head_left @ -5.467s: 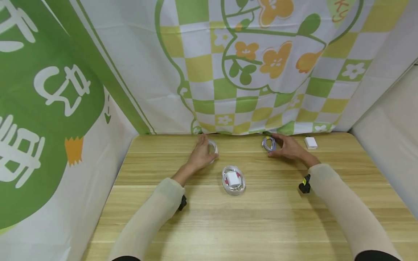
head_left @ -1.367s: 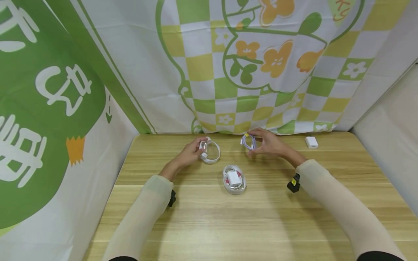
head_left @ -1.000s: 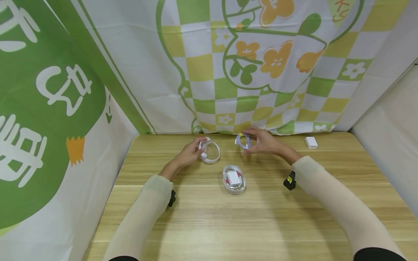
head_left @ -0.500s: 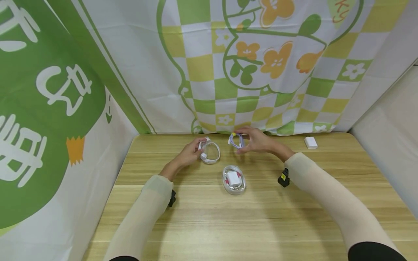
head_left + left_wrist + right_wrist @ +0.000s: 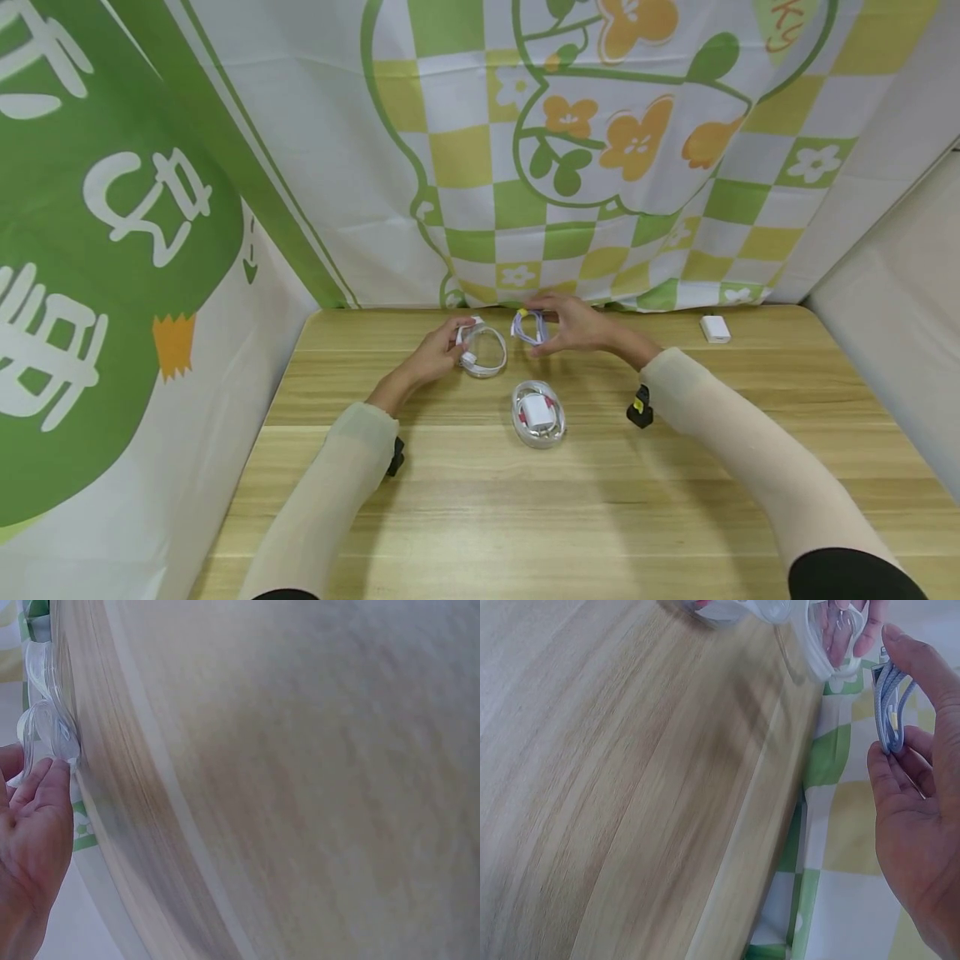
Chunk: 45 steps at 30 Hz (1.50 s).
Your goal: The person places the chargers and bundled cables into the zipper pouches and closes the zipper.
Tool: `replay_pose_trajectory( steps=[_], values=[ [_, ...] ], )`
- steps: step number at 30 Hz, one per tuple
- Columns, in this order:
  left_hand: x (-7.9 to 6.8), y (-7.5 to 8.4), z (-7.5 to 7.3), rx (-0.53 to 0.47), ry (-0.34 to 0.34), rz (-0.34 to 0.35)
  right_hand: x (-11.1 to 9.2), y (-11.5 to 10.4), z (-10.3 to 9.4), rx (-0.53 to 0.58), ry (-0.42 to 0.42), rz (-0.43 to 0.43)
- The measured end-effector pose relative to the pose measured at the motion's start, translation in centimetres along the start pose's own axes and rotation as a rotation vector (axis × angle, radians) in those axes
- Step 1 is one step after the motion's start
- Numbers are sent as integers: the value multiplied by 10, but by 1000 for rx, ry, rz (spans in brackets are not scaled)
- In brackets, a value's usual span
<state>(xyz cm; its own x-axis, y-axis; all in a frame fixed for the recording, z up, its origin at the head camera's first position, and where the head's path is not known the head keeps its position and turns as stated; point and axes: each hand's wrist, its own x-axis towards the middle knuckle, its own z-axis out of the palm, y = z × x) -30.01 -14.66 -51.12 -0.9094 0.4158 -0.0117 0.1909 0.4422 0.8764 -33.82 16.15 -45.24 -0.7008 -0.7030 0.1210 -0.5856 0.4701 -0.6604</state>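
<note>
My left hand [image 5: 435, 351] pinches the left side of a coiled white cable [image 5: 501, 363] near the back of the table; its thumb lies near a white connector. In the left wrist view the cable's loops [image 5: 51, 712] look clear and white between thumb and fingers. Just to the right, my right hand [image 5: 579, 325] holds a small coil of lavender cable [image 5: 538, 332] with a yellow tie between thumb and fingertips. The right wrist view shows this braided coil [image 5: 889, 705] with a metal plug at its top. A narrow gap separates the two coils.
Nearer the person lies a clear coiled cable [image 5: 517, 427] with a white charger block [image 5: 536, 412] and red parts inside it. Another white charger [image 5: 715, 328] sits at the back right. A patterned cloth [image 5: 517, 242] hangs along the wooden table's [image 5: 495, 517] back edge.
My right hand has carried the lavender cable leftward to beside the white cable. Earlier my left hand shifted left and toward the person with the white cable; over the last second it stays put.
</note>
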Motion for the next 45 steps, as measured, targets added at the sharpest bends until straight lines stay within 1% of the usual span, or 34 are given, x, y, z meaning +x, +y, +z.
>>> replay_pose_trajectory(
  steps=[7,15,20,25,34,37,45],
  values=[
    [1,-2,1,-12,6,19,7,-2,5,-52,-10,-13],
    [1,-1,0,0,15,24,12,-6,10,-77,-57,9],
    [1,-3,0,-2,14,35,16,-8,13,-121,-72,-3],
    [1,-3,1,2,16,29,19,-12,15,-105,-94,-21],
    [1,-2,1,3,18,33,27,-11,22,-125,-119,-79],
    [1,-3,1,14,19,38,29,-10,24,-109,-125,-81],
    [2,-3,3,-6,18,38,28,-13,28,-75,-128,-82]
  ],
)
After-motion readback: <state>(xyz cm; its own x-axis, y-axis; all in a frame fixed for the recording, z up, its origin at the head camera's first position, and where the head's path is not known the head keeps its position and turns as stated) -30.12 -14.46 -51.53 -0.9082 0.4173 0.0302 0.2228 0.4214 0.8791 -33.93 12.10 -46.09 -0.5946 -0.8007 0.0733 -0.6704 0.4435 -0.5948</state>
